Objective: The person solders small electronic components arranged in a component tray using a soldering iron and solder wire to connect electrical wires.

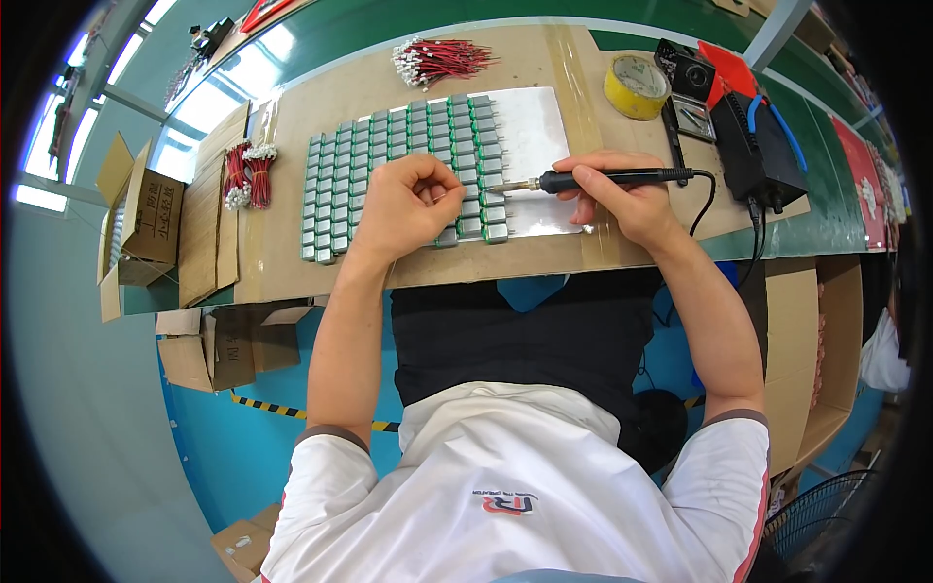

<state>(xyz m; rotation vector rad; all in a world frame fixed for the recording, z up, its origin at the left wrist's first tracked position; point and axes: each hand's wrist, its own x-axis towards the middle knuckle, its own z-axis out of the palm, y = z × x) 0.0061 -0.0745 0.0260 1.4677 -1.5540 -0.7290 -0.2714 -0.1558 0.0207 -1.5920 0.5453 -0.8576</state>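
Rows of small grey blocks with green edges (335, 189) stand close together on the cardboard-covered bench, partly on a white sheet (536, 131). My right hand (632, 202) grips a black-handled soldering iron (617, 178) like a pen. Its metal tip points left and reaches the right-hand columns of blocks. Over the middle of the rows, my left hand (406, 204) is closed in a pinch close to the tip. What lies between its fingertips is too small to make out. Some blocks are hidden beneath that hand.
Red wires with white connectors (452, 62) lie behind the blocks, with further wire bundles (251, 175) at left. A yellow tape roll (637, 85) and a black corded power unit (758, 151) stand at right. An open cardboard box (154, 216) sits at the left edge.
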